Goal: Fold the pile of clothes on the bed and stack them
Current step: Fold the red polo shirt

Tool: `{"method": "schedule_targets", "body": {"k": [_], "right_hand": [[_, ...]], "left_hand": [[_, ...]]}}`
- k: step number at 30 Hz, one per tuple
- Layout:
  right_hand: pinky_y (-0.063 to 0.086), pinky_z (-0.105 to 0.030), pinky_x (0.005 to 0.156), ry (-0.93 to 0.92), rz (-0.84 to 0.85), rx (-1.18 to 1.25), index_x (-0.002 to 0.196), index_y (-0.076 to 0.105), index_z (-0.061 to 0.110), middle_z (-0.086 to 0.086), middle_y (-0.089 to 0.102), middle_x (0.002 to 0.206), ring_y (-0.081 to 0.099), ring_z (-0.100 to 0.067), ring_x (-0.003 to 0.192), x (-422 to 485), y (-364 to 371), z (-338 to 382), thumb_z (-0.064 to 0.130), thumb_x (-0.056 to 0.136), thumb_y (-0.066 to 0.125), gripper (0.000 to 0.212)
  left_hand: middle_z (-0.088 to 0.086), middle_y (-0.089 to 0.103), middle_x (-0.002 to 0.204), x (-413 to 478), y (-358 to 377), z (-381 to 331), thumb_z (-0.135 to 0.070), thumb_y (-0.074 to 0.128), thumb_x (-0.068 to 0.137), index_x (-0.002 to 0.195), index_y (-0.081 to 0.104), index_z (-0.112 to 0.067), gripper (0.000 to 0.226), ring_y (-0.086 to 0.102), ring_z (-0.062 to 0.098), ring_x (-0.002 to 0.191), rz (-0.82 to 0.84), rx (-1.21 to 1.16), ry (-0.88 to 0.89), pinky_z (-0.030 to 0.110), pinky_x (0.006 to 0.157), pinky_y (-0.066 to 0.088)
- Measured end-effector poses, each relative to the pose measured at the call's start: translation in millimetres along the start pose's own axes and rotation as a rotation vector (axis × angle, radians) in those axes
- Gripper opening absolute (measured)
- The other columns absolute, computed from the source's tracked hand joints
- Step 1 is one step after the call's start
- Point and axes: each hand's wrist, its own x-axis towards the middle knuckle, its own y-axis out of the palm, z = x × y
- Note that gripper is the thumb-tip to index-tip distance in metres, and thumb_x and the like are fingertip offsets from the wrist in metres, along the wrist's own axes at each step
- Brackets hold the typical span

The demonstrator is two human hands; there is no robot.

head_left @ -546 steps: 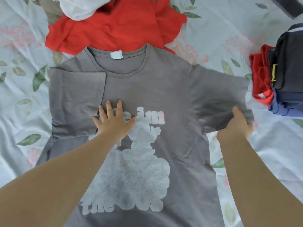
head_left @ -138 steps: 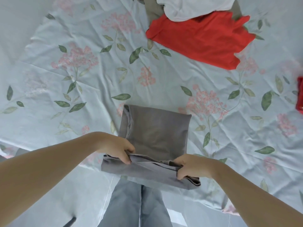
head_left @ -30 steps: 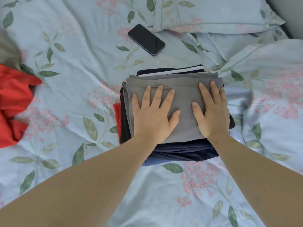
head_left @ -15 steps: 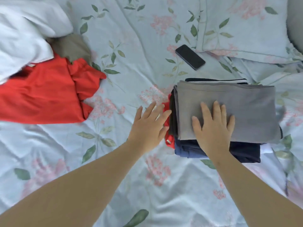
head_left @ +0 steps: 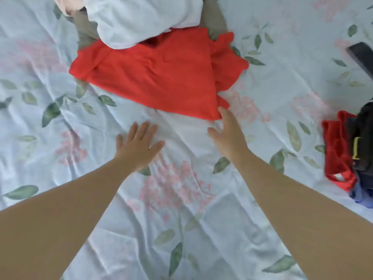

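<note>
A crumpled red garment [head_left: 161, 75] lies on the bed ahead of me, with a white garment [head_left: 141, 19] and an olive-brown one [head_left: 85, 30] heaped behind it. My right hand [head_left: 228, 134] is open, its fingertips just at the red garment's near corner. Spread flat with nothing in it, my left hand [head_left: 139, 143] hovers over the bedsheet a little short of the red garment. The stack of folded clothes [head_left: 351, 152] sits at the right edge, cut off by the frame, with red, dark and blue layers showing.
The floral bedsheet [head_left: 171, 199] is wrinkled beneath my arms. A black phone [head_left: 361, 56] lies at the far right, partly out of frame.
Both hands left the grey folded shirt on the stack and swung left towards the unfolded pile. The stack has slid to the right edge of view.
</note>
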Motion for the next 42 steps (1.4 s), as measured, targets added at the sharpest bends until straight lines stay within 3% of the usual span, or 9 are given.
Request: {"method": "schedule_targets", "body": {"k": [3,9,13,17,20,24,31,37,42], "right_hand": [[0.046,-0.049,0.097,0.14,-0.091,0.264,0.141,0.033,0.027,0.006,0.049,0.128,0.051,-0.018,0.114,32,22,4,0.028,0.077,0.06,0.069],[0.048,-0.048,0.083,0.146,-0.25,-0.273,0.084,0.049,0.019,-0.009,0.055,0.091,0.053,-0.039,0.097,44,36,-3,0.025,0.081,0.051,0.007],[0.038,-0.037,0.068,0.056,-0.205,-0.352,0.079,0.045,0.013,0.0,0.048,0.07,0.053,-0.032,0.08,6,30,13,0.019,0.091,0.052,0.015],[0.035,-0.037,0.061,-0.028,-0.104,-0.297,0.079,0.052,0.003,-0.005,0.051,0.067,0.047,-0.027,0.066,-60,27,37,0.015,0.09,0.054,0.016],[0.032,-0.028,0.058,-0.013,0.017,-0.174,0.078,0.05,-0.002,-0.017,0.054,0.073,0.04,-0.019,0.06,-109,23,64,0.013,0.092,0.054,0.021],[0.029,-0.023,0.058,-0.009,0.18,-0.052,0.079,0.047,-0.003,-0.017,0.048,0.075,0.032,-0.009,0.062,-167,20,90,0.012,0.091,0.055,0.021],[0.032,-0.016,0.059,0.193,0.153,0.313,0.084,0.055,0.01,0.002,0.045,0.074,0.04,-0.01,0.066,-233,-18,124,0.017,0.092,0.055,0.01],[0.048,-0.038,0.087,0.264,0.23,0.704,0.089,0.059,0.002,-0.01,0.061,0.089,0.058,-0.019,0.083,-281,-58,163,0.018,0.084,0.06,0.017],[0.049,-0.036,0.069,0.614,0.194,1.215,0.095,0.057,0.013,-0.014,0.063,0.093,0.059,-0.025,0.077,-311,-80,182,0.032,0.095,0.05,0.02]], "left_hand": [[-0.012,-0.027,0.154,4,13,28,-0.062,0.022,0.093,0.146,-0.018,-0.039,0.071,-0.026,0.013,0.142,0.083,0.056,0.114,0.047,0.115,-0.011],[-0.014,-0.027,0.154,8,17,34,-0.058,0.019,0.096,0.146,-0.017,-0.04,0.064,-0.028,0.013,0.141,0.067,0.006,0.177,0.048,0.113,-0.015],[-0.017,-0.009,0.158,1,8,35,-0.046,0.01,0.101,0.149,0.004,-0.041,0.049,-0.017,0.007,0.144,0.025,-0.218,0.166,0.041,0.115,-0.013],[-0.014,0.03,0.148,-24,-15,20,-0.041,0.02,0.103,0.145,0.033,-0.029,0.046,0.016,0.014,0.144,0.003,-0.792,-0.043,0.034,0.116,0.008],[-0.005,0.055,0.125,-48,-26,5,-0.051,0.029,0.099,0.138,0.043,-0.023,0.05,0.055,0.014,0.108,0.055,-1.301,-0.236,0.027,0.09,0.039],[0.003,0.064,0.12,-74,-37,-10,-0.039,0.05,0.096,0.131,0.049,-0.015,0.042,0.063,0.021,0.105,0.132,-1.868,-0.374,0.034,0.081,0.052],[0.012,0.062,0.116,-156,-77,-17,-0.016,0.056,0.094,0.104,0.057,-0.013,0.01,0.06,0.022,0.095,-0.137,-1.706,-0.369,0.04,0.082,0.056],[0.009,0.06,0.099,-243,-121,-23,-0.015,0.057,0.093,0.091,0.059,-0.014,0.003,0.057,0.017,0.079,-0.197,-1.573,-0.24,0.031,0.068,0.054],[0.013,0.067,0.096,-304,-143,-39,-0.014,0.062,0.09,0.093,0.066,-0.014,0.006,0.062,0.024,0.086,-0.135,-1.434,-0.083,0.044,0.087,0.051]]}}
